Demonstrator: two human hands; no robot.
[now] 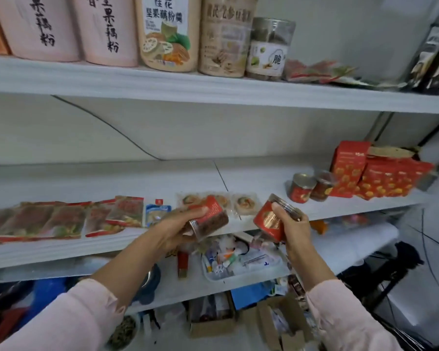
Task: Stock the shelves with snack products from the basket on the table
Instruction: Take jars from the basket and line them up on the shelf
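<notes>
My left hand [181,224] grips a clear snack jar with a red label [211,219], tilted on its side in front of the middle shelf [137,183]. A second red-labelled jar [269,220] is held in my right hand [290,224], also tilted, just off the shelf's front edge. Two matching small jars [311,187] stand upright on the middle shelf to the right, beside red snack boxes [373,173]. The basket is out of sight.
Flat snack packets [61,219] and round wrapped pastries [238,202] lie along the middle shelf. Tall canisters [162,31] line the top shelf [213,89]. A cluttered tray [238,264] sits on the lower shelf, with cardboard boxes [213,317] on the floor.
</notes>
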